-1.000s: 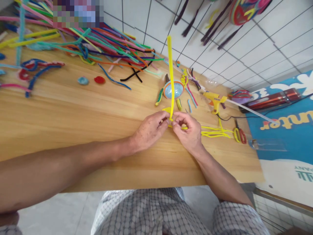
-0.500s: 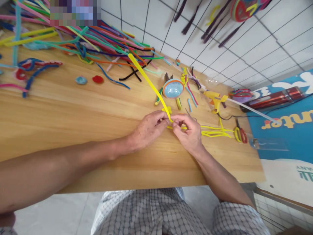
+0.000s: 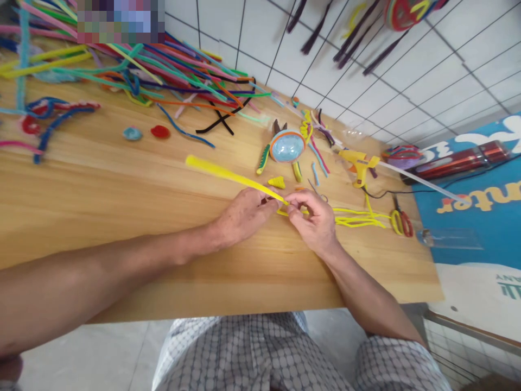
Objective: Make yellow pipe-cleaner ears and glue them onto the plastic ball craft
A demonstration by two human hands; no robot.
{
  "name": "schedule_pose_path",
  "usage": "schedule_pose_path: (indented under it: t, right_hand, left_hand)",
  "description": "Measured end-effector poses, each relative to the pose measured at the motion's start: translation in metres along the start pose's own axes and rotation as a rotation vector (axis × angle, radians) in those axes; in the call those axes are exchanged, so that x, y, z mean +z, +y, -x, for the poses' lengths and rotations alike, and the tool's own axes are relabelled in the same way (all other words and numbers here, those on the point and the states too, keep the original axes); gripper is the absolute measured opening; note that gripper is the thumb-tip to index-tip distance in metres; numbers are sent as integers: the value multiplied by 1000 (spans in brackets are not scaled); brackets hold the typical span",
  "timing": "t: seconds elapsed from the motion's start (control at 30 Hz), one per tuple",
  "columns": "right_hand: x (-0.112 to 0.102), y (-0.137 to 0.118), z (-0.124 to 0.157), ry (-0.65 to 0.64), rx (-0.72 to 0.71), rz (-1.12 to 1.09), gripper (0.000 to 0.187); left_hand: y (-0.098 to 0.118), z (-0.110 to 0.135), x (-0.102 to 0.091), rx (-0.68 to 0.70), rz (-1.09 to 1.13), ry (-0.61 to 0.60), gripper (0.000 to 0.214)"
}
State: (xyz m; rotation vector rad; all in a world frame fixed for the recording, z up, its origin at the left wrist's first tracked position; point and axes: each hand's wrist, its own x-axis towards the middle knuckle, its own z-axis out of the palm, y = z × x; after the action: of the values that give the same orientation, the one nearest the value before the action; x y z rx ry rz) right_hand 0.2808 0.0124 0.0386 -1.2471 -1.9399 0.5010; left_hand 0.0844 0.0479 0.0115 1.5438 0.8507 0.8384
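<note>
A yellow pipe cleaner runs between my fingertips, its long free end pointing out to the left above my left hand. My left hand is closed in a pinch on it. My right hand pinches the same piece at its right end, thumb against forefinger; the very tip is hidden. Just beyond my fingers lies a small coiled yellow cone. Farther back sits a clear, bluish oval shell with an orange rim and green and yellow legs. More yellow pipe cleaners lie right of my right hand.
A heap of coloured pipe cleaners covers the back left. On the right are a yellow glue gun with a cord, scissors and a red metallic flask. A red coil and a blue coil lie left.
The free end of the yellow pipe cleaner has swung down to the left, from pointing away up the table to lying nearly level. Both hands have stayed almost in place.
</note>
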Motion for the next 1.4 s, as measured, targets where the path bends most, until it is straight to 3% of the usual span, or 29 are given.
schedule_pose_path:
  t: [0.5, 0.7, 1.03, 1.4]
  right_hand:
    - [-5, 8, 3, 13, -137, 62, 28]
    - [-4, 8, 8, 40, -60, 62, 28]
    - [-3, 5, 9, 82, -113, 14, 27]
    - [-4, 4, 9, 24, -98, -70, 22]
  left_hand:
    - [5, -3, -6, -60, 117, -87, 23]
    - [6, 1, -3, -43, 152, -96, 21]
    - [0, 1, -1, -10, 191, -77, 19]
    - [3, 4, -3, 2, 145, -66, 27]
